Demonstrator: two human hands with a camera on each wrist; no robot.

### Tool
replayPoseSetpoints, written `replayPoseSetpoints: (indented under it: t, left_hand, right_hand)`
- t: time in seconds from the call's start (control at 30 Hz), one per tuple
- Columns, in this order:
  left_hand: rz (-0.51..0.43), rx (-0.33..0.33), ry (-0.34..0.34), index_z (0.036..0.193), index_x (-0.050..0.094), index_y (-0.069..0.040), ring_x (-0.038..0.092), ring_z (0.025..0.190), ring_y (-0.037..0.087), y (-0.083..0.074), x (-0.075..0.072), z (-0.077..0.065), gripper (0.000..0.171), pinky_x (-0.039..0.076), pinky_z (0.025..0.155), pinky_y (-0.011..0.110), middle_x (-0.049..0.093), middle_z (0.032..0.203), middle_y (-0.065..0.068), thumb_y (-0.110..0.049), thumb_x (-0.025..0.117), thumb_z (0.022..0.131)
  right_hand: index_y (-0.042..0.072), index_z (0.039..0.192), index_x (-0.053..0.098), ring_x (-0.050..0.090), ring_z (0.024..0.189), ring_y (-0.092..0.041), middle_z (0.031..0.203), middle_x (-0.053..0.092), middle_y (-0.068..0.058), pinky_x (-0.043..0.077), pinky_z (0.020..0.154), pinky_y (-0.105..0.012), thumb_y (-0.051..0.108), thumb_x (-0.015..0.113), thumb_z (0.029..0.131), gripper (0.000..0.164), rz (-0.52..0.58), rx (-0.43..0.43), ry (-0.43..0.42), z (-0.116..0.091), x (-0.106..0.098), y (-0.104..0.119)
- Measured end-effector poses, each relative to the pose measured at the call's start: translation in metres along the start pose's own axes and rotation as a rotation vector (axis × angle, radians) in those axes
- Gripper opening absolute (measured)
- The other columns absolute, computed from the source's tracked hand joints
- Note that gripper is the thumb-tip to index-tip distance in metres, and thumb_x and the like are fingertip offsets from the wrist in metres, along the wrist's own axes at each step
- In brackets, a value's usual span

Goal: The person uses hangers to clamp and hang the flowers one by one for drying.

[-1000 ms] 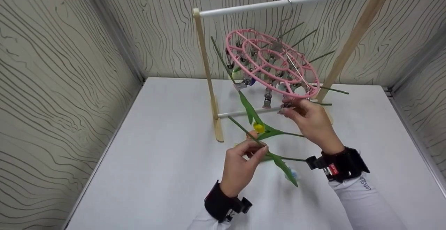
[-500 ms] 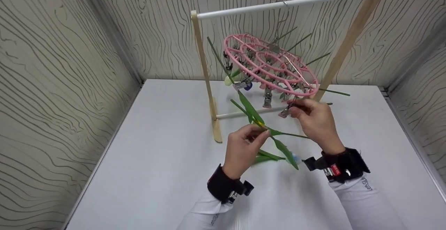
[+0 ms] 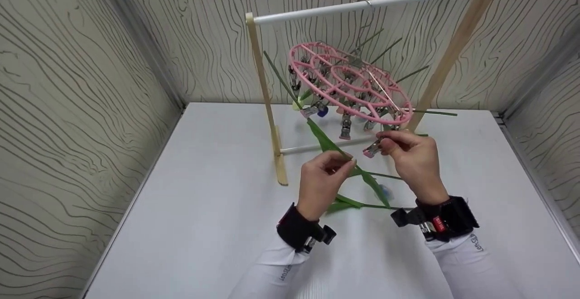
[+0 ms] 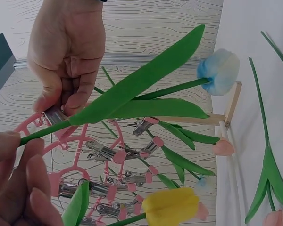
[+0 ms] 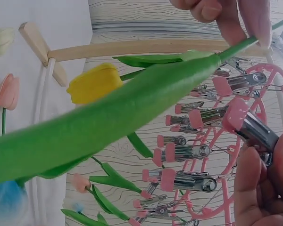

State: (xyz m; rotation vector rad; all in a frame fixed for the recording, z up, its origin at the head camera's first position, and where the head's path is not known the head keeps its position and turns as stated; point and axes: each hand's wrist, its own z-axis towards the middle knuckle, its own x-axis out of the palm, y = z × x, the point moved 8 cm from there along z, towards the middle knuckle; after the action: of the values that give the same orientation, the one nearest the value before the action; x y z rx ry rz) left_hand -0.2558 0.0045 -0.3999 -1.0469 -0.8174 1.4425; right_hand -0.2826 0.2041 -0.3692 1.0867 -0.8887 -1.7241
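My left hand (image 3: pixel 317 183) pinches the green stem of an artificial tulip (image 4: pixel 219 70) with a blue-and-white bloom. Its leaves point down and toward the right in the head view. My right hand (image 3: pixel 416 165) grips a metal clip (image 3: pixel 372 148) with pink tips, one of several hanging from a round pink clip hanger (image 3: pixel 385 121). In the right wrist view that clip (image 5: pixel 250 122) has its pink tips toward the tulip stem, a short way from it. A yellow tulip (image 4: pixel 172 207) hangs bloom down from the hanger, among several other clipped tulips.
The hanger tilts from the white bar (image 3: pixel 317 13) of a rack with wooden posts (image 3: pixel 263 81), on a white table (image 3: pixel 204 208). Tulips lie on the table below the hands, including a peach one (image 5: pixel 8 92). Patterned panels (image 3: pixel 213 40) stand behind and at the sides.
My left hand has moved up and slightly right with the blue-and-white tulip, bringing its stem nearer the clip. My right hand has drawn the clip slightly down and right.
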Motion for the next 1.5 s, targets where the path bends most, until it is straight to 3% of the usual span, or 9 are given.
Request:
replayPoseSetpoints:
  t: [0.1, 0.23, 0.6, 0.83, 1.03, 1.27, 1.5]
  left_hand:
    - [-0.003, -0.009, -0.004, 0.101, 0.079, -0.007, 0.065, 0.075, 0.003, -0.001, 0.003, 0.005, 0.009, 0.053, 0.068, 0.018, 0.08, 0.093, 0.011, -0.015, 0.078, 0.096]
    - [-0.01, -0.01, -0.003, 0.1, 0.079, -0.005, 0.063, 0.074, 0.001, -0.003, 0.008, 0.01, 0.01, 0.051, 0.066, 0.016, 0.079, 0.091, 0.012, -0.014, 0.079, 0.096]
    - [-0.023, 0.028, -0.04, 0.099, 0.078, -0.004, 0.073, 0.076, 0.011, -0.012, 0.012, 0.014, 0.012, 0.053, 0.066, 0.017, 0.081, 0.091, 0.012, -0.015, 0.08, 0.095]
    - [-0.031, 0.048, -0.07, 0.1, 0.077, -0.003, 0.077, 0.079, 0.019, -0.016, 0.011, 0.014, 0.012, 0.054, 0.066, 0.019, 0.081, 0.091, 0.013, -0.014, 0.079, 0.095]
    - [-0.068, 0.012, -0.05, 0.1, 0.077, -0.001, 0.078, 0.081, 0.025, -0.012, 0.015, 0.017, 0.012, 0.053, 0.066, 0.017, 0.081, 0.092, 0.015, -0.012, 0.079, 0.095]
    - [-0.085, -0.017, -0.043, 0.101, 0.077, -0.002, 0.077, 0.082, 0.016, -0.008, 0.017, 0.018, 0.013, 0.057, 0.07, 0.018, 0.081, 0.093, 0.015, -0.014, 0.079, 0.095]
    - [-0.075, -0.031, -0.026, 0.103, 0.077, -0.004, 0.069, 0.076, 0.005, -0.003, 0.02, 0.019, 0.013, 0.054, 0.068, 0.017, 0.08, 0.094, 0.013, -0.015, 0.078, 0.097]
  right_hand:
    - [-0.009, 0.105, 0.08, 0.069, 0.071, 0.0, 0.087, 0.072, 0.023, 0.057, 0.068, -0.016, -0.004, 0.074, 0.094, 0.013, 0.036, 0.004, -0.011, -0.001, -0.001, 0.002]
    - [-0.011, 0.106, 0.079, 0.069, 0.071, 0.0, 0.086, 0.072, 0.025, 0.057, 0.068, -0.015, -0.005, 0.073, 0.095, 0.014, 0.068, 0.027, -0.017, -0.003, -0.001, 0.002]
    - [-0.009, 0.105, 0.079, 0.069, 0.071, -0.001, 0.086, 0.071, 0.024, 0.058, 0.069, -0.015, -0.005, 0.072, 0.095, 0.013, 0.054, 0.038, -0.013, -0.005, -0.004, 0.006]
    - [-0.009, 0.11, 0.078, 0.069, 0.074, -0.003, 0.095, 0.073, 0.002, 0.059, 0.071, -0.017, -0.001, 0.071, 0.097, 0.017, 0.041, 0.045, 0.036, -0.006, -0.004, 0.004]
    - [-0.01, 0.116, 0.076, 0.07, 0.077, -0.003, 0.094, 0.07, 0.013, 0.06, 0.074, -0.018, -0.003, 0.068, 0.1, 0.02, 0.031, 0.056, 0.096, -0.007, -0.003, 0.003]
    - [-0.01, 0.122, 0.073, 0.071, 0.082, -0.003, 0.096, 0.07, 0.017, 0.06, 0.079, -0.017, -0.001, 0.065, 0.102, 0.024, 0.073, 0.081, 0.152, -0.006, 0.001, -0.003]
    - [-0.007, 0.134, 0.067, 0.073, 0.091, -0.003, 0.106, 0.073, 0.011, 0.06, 0.086, -0.017, 0.015, 0.062, 0.107, 0.036, 0.112, 0.138, 0.247, -0.005, 0.004, -0.015]
